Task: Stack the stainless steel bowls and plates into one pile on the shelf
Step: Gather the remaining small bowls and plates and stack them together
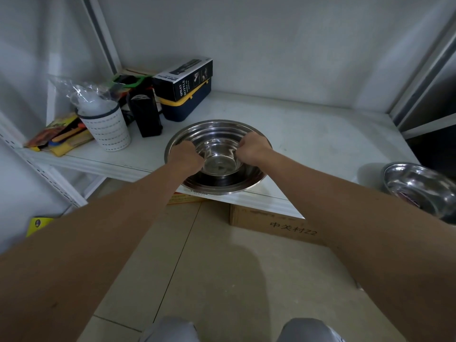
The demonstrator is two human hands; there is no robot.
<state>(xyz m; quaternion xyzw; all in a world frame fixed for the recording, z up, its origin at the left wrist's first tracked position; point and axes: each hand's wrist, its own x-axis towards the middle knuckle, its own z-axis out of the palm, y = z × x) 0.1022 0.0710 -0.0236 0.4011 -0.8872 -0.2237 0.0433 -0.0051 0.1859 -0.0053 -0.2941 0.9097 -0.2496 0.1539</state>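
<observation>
A pile of nested stainless steel bowls and plates point(217, 130) sits on the white shelf point(308, 134), near its front edge. A small steel bowl point(219, 161) lies in the middle of the pile. My left hand point(186, 156) grips this small bowl's left rim and my right hand point(253, 150) grips its right rim, fingers curled over the edge. Another steel bowl point(419, 188) stands apart at the right end of the shelf, partly hidden behind my right forearm.
At the shelf's back left stand a white perforated cup point(108, 129), a black container point(146, 117), a spray bottle box point(183, 77) on a blue case, and coloured packets point(59, 137). Cardboard boxes point(271, 223) lie on the floor below.
</observation>
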